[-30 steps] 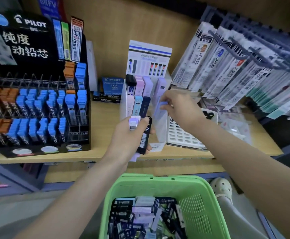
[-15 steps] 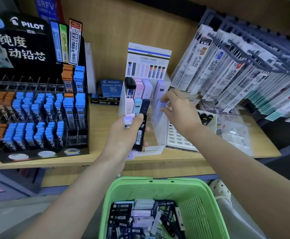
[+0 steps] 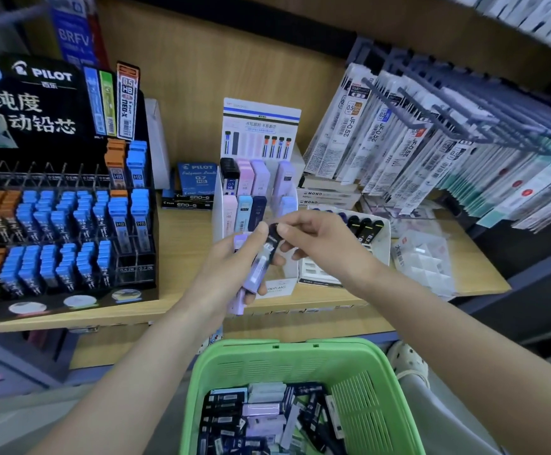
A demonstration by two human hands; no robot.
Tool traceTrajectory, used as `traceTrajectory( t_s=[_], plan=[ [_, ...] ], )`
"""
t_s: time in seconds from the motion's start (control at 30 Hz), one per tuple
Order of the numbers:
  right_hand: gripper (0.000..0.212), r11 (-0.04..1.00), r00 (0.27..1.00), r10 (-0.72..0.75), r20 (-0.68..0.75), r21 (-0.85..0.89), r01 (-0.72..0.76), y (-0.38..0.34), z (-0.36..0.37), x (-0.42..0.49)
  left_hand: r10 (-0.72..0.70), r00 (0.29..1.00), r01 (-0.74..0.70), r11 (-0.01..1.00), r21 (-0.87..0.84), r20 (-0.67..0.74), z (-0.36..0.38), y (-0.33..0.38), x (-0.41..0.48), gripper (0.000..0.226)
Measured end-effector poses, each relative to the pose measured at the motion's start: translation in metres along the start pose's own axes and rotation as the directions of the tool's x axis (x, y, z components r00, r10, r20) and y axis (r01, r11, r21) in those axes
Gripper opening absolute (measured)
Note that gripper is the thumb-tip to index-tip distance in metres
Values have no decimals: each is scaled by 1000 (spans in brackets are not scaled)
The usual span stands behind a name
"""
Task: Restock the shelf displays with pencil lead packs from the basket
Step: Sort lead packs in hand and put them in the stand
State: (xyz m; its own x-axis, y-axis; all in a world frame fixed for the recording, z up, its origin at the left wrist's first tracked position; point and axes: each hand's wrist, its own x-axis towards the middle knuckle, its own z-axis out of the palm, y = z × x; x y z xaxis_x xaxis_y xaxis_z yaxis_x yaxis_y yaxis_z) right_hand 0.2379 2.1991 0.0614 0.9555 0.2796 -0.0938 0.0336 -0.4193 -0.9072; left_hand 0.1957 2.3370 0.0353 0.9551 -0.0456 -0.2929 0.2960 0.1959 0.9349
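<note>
Wooden shelf (image 3: 182, 254), pale laminate with a smooth board back. Left hand (image 3: 231, 270) grips a small bundle of slim, flat plastic lead packs in front of the shelf edge: lavender packs (image 3: 257, 274) plus one black pack (image 3: 273, 234) with a white barcode label. Right hand (image 3: 320, 244) pinches the black pack's top end between thumb and fingertips. Just behind the hands is a white card display (image 3: 287, 280) with stepped slots holding upright black, pink, lavender, light blue and navy packs; "0.5 HB" reads on some, "aph-MG" on the front lip. Below is a green plastic basket (image 3: 267, 359) with slotted walls and more packs (image 3: 267, 418) heaped inside, mostly black and lavender. On the left, a black PILOT rack (image 3: 37, 100) carries Chinese text and "0.5 HB NEO-X", its wire rows filled with blue and orange tubes. A blue PILOT box (image 3: 198, 178) reads "0.7 HB", with ENO-G boxes (image 3: 187, 204) beside it. To the right are MONO boxes (image 3: 320, 195) and hanging refill sleeves (image 3: 366, 136) marked "JF-0.5".
</note>
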Motion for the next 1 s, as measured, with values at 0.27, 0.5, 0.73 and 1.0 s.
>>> traceTrajectory(
  t_s=[0.27,0.5,0.73,1.0],
  plan=[
    [19,969,991,-43,-129,236,73,0,-37,-30,-37,988,35,999,20,150,12,1,-6,28],
    [17,971,988,84,-128,234,-52,14,-61,-54,98,995,-100,987,128,21,39,-13,4,20],
    [18,974,973,107,-204,216,-62,40,-76,-68,127,991,-131,966,223,30,69,-28,11,18],
    [12,996,893,78,-444,77,-48,74,-116,-51,-105,993,86,959,269,56,99,-43,26,22]
  ],
)
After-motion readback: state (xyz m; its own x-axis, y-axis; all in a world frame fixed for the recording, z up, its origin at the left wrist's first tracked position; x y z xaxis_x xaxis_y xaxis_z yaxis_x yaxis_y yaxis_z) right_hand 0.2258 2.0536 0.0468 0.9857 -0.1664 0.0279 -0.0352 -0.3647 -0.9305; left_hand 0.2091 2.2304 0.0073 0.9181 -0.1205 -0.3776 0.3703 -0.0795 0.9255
